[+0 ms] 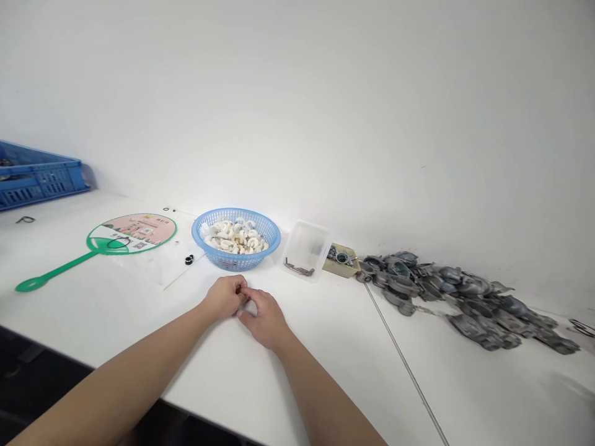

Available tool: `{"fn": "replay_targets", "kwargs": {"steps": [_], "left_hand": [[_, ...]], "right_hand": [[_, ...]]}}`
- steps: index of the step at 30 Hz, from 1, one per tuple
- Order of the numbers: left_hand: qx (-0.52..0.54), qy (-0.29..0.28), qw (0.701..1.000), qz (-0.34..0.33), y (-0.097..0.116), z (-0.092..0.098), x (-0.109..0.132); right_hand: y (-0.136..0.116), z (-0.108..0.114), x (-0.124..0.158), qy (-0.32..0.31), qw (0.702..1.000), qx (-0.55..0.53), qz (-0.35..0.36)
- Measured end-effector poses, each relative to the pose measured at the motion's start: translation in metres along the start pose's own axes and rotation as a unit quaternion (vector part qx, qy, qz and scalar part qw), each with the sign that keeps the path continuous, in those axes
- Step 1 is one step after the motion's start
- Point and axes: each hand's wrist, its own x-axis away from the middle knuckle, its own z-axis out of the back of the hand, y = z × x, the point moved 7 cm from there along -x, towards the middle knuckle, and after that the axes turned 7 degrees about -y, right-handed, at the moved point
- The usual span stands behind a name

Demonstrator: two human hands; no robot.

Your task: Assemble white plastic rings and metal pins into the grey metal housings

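Along the white worktop (325, 371) by a white wall (297, 105): L hand (225, 296) and R hand (264, 319) curled together, touching, can't tell if grip's on sth. Blue mesh basket (236, 260) w/ white parts (235, 236) just ahead, grey metal castings (465, 297) piled far R, blue crate (41, 176) far L.

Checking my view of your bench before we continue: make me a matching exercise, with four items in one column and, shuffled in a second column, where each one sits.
Items:
1. Blue plastic crate
2. Green paddle fan
3. Clear plastic box
4. Grey metal castings

Places:
A. Heaped along the wall at the right
B. Just right of the blue plastic basket
C. Lying flat left of that basket
D. At the far left, by the wall

Pairs: 1-D, 2-C, 3-B, 4-A
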Motion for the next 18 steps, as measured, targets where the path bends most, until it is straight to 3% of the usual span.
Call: {"fn": "replay_targets", "kwargs": {"steps": [11, 18], "left_hand": [[-0.006, 0.010, 1.000, 0.005, 0.0070, 0.0027, 0.0006], [-0.009, 0.031, 0.999, 0.023, 0.0076, 0.0068, 0.0007]], "right_hand": [[0.0005, 0.0018, -0.0007, 0.019, 0.998, -0.041, 0.054], [-0.0010, 0.0036, -0.0003, 0.009, 0.999, -0.033, 0.032]]}}
